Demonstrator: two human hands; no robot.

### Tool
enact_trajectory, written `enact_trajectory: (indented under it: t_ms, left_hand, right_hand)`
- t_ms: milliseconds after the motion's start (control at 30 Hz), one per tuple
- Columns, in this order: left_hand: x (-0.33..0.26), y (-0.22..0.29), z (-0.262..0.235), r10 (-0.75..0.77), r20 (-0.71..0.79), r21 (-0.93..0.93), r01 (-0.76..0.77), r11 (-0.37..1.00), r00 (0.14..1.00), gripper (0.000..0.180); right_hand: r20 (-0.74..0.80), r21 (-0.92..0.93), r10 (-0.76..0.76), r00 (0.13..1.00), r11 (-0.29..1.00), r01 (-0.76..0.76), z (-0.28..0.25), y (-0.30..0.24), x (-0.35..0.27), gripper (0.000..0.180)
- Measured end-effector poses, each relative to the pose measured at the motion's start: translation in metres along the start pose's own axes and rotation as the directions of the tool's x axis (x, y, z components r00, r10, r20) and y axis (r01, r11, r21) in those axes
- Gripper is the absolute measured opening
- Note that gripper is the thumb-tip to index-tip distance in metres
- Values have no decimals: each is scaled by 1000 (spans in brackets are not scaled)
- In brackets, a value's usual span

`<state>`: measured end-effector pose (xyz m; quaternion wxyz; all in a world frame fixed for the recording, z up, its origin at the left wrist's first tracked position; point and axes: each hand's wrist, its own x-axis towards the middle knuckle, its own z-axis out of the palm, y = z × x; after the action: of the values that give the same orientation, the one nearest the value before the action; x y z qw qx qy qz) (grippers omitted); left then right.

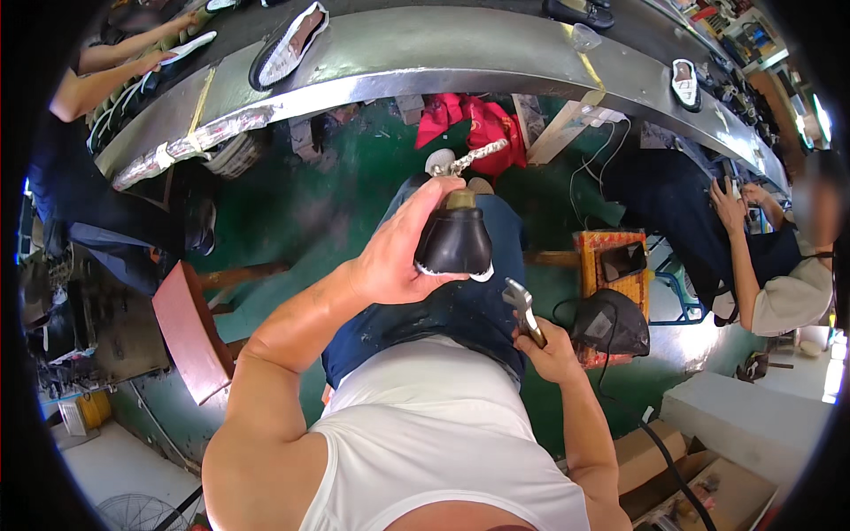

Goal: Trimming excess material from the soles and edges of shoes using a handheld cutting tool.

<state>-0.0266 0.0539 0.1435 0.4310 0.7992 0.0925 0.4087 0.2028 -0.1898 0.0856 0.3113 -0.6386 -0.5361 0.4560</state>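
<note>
My left hand (pixel 398 243) is wrapped round a black shoe (pixel 454 243) with a pale last showing at its top, held up in front of my lap. A white edge runs along the shoe's lower rim. A twisted pale cord (pixel 478 153) shows just beyond my fingertips; whether it is tied to the shoe I cannot tell. Lower and to the right, my right hand (pixel 551 354) is closed on the handle of metal pincers (pixel 521 305). Their shiny head points up toward the shoe, with a gap between the two.
Across the front runs a metal bench (pixel 398 66) carrying a white shoe (pixel 292 44) and a smaller one (pixel 684 84). Red cloth (pixel 482 128) lies underneath. Left stands a pink stool (pixel 190 332); right, a patterned seat (pixel 593 283) with a phone (pixel 622 262). Co-workers sit both sides.
</note>
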Motion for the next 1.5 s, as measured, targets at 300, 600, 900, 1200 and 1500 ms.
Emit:
enact_trajectory:
  t_ms: [300, 600, 900, 1200, 1500]
  left_hand:
    - [-4, -1, 6, 118, 88, 91, -126, 988, 989, 105]
    - [-63, 6, 83, -345, 28, 131, 338, 932, 938, 103]
    - [-55, -22, 88, -525, -16, -408, 474, 781, 851, 59]
    - [-24, -51, 84, -640, 129, -488, 610, 624, 758, 50]
    - [-67, -69, 76, -236, -126, -161, 215, 963, 964, 70]
  right_hand:
    - [-221, 336, 175, 959, 937, -94, 10, 2, 9, 29]
    - [-397, 214, -85, 914, 960, 182, 21, -24, 70, 68]
    - [-332, 151, -294, 896, 921, 358, 48, -24, 73, 81]
    - [-382, 111, -324, 866, 914, 391, 48, -25, 89, 70]
    - [-202, 88, -210, 957, 969, 231, 0, -37, 100, 86]
